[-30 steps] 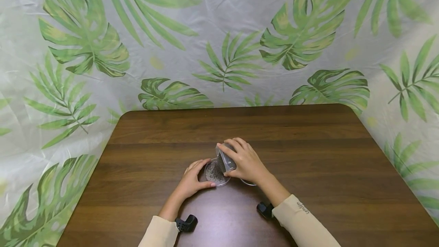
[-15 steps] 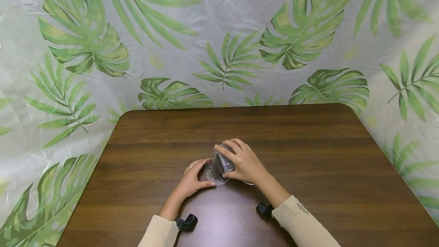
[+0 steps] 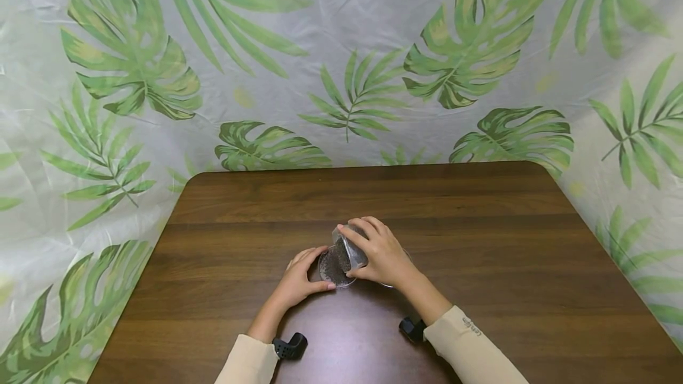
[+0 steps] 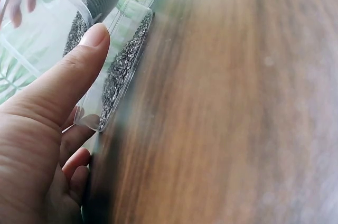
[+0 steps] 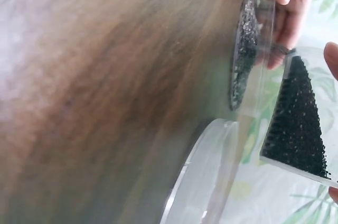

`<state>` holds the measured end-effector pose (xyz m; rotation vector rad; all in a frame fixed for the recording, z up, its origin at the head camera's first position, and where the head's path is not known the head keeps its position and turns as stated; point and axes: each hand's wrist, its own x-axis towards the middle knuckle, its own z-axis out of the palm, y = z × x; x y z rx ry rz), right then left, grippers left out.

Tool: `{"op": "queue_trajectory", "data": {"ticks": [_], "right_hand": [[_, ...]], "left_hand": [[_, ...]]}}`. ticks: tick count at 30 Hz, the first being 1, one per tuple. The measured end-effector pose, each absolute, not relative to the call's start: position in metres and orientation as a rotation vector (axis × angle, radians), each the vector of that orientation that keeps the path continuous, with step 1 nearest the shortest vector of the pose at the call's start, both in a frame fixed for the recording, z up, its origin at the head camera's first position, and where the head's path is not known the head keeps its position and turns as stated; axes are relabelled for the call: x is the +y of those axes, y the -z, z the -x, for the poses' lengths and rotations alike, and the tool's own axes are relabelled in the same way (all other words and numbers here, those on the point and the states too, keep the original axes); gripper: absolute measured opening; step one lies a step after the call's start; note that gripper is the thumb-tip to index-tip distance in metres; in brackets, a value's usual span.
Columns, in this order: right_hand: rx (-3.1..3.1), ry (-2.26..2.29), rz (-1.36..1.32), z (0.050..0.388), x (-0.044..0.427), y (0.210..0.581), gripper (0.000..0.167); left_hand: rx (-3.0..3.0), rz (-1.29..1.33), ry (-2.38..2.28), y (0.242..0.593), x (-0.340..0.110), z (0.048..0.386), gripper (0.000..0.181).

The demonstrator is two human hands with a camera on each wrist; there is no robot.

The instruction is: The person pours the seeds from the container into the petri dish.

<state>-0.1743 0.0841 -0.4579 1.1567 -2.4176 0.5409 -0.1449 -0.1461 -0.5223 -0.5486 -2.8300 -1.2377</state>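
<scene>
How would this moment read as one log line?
left hand: holds dish | right hand: holds tilted box over dish | grains: box and dish

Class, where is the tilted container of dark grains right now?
In the head view, the tilted container is just below centre, gripped by the right hand and tipped over the right side of the round dish the left hand holds.

In the head view, the right hand (image 3: 380, 255) hides most of the rightmost clear dish (image 5: 208, 168).
</scene>
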Motion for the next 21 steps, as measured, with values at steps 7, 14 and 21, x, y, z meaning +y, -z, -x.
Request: {"op": "queue_trajectory", "data": {"ticks": [7,14,21], "right_hand": [[-2.461,-0.743,-1.032,0.175,0.09,0.466,0.096],[-2.476,-1.063,-0.861,0.174,0.095,0.473,0.097],[-2.493,-1.311,-0.691,0.171,0.1,0.474,0.096]], "left_hand": [[-2.831,0.545,1.235,0.523,-0.146,0.145,0.08],[-2.82,0.547,1.233,0.524,-0.146,0.145,0.08],[-2.816,0.552,1.239,0.525,-0.146,0.146,0.08]]}}
